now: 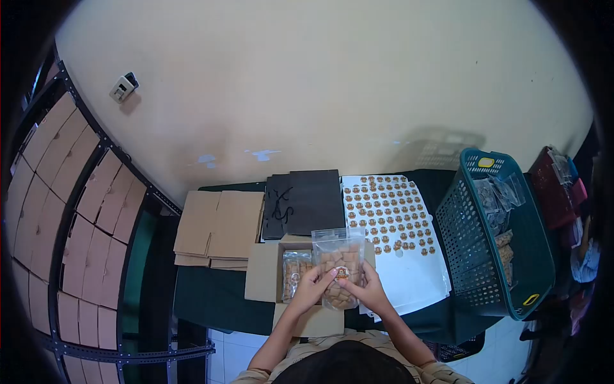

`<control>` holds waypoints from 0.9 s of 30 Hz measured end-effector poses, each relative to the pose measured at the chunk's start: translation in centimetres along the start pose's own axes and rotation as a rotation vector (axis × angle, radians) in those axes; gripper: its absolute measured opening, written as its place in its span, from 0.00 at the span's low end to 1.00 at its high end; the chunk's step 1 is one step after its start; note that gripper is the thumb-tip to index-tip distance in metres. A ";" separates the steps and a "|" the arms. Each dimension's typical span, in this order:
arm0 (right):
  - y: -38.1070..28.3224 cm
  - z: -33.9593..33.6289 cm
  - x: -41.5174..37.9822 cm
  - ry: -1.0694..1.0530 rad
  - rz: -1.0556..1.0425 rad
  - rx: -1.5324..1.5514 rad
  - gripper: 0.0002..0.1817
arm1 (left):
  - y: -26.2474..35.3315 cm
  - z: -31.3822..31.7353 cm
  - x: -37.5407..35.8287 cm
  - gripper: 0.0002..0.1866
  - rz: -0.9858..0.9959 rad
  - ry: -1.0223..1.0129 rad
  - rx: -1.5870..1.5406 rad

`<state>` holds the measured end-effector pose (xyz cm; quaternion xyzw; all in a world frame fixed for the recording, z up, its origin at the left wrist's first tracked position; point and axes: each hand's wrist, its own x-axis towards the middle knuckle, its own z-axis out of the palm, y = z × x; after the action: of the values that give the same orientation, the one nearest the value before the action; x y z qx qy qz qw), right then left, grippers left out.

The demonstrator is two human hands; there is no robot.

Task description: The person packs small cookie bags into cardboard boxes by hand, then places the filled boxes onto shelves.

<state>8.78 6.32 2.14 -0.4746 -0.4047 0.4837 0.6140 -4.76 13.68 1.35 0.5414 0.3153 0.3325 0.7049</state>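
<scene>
Both of my hands hold a clear pouch of small brown square snack pieces [339, 296], upright over the front of an open cardboard box [263, 275]. My left hand [309, 292] grips the pouch's left side, and my right hand [371, 293] grips its right side. Both thumbs press near a round orange-brown sticker [342, 272] on the pouch front. Inside the box, partly hidden by the pouch, stands a similar filled pouch [291, 269]. To the right lies a white sheet of round stickers [409, 275], its lower part bare.
Flattened cardboard [233, 221] and black boards [313, 201] lie at the back left of the dark green tablecloth [214, 297]. A green plastic basket [470, 249] with filled pouches stands on the right. Shelves of cardboard boxes [83, 256] line the left side.
</scene>
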 end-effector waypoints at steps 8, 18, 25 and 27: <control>-0.2 -0.8 -0.3 -0.025 0.024 0.055 0.24 | 1.4 -1.3 -0.1 0.13 -0.156 -0.213 -0.016; 1.3 0.0 -0.3 0.065 0.006 0.122 0.24 | 2.2 0.1 0.5 0.14 0.012 0.068 0.094; 1.2 -0.2 -0.6 0.026 0.025 0.108 0.27 | 3.0 0.2 1.1 0.09 0.212 0.209 -0.054; 1.5 0.0 -0.7 0.044 -0.034 -0.053 0.31 | 2.9 0.3 1.1 0.08 0.246 0.250 -0.068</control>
<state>8.31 5.71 0.66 -0.4944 -0.4117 0.4515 0.6182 -4.24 15.01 4.18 0.5065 0.3204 0.4913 0.6320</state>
